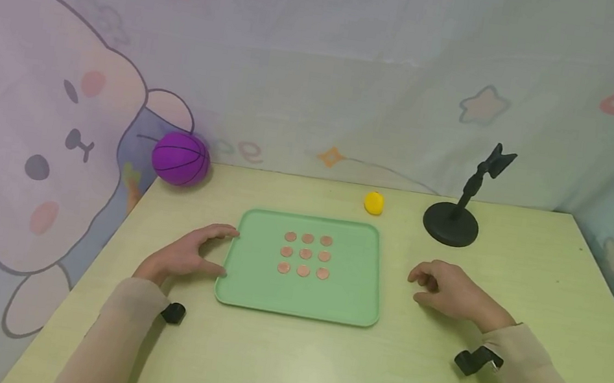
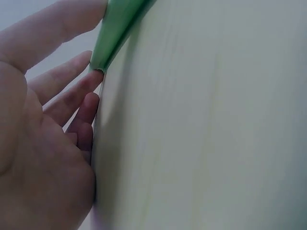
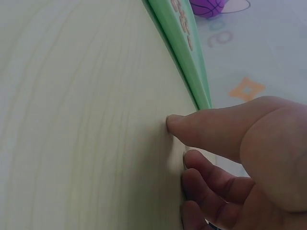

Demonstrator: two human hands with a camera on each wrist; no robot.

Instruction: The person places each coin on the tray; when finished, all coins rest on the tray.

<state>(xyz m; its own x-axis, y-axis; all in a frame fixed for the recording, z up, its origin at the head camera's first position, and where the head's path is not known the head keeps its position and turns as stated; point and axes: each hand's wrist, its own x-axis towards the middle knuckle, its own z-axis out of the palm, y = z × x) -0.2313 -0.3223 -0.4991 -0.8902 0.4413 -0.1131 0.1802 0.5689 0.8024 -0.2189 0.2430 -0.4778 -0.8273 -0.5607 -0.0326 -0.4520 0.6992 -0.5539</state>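
A light green tray (image 1: 251, 269) lies on the table, bearing copper-coloured coins (image 1: 305, 254) laid out in three rows of three. At the tray's left edge is my left hand (image 1: 187, 256), thumb and forefinger spread apart with their tips at the rim. The left wrist view shows those fingertips against the green tray (image 2: 120, 24). To the right of the tray, apart from it, my right hand (image 1: 454, 292) rests low over the tabletop. Its fingers are loosely bent and hold nothing; in the right wrist view the thumb (image 3: 206, 127) stretches toward the tray's side.
A purple ball (image 1: 180, 159) sits at the table's back left corner. Behind the tray lies a small yellow object (image 1: 374, 203). A black stand with a round base (image 1: 451, 225) rises at the back right, in front of a printed cloth backdrop (image 1: 311, 74).
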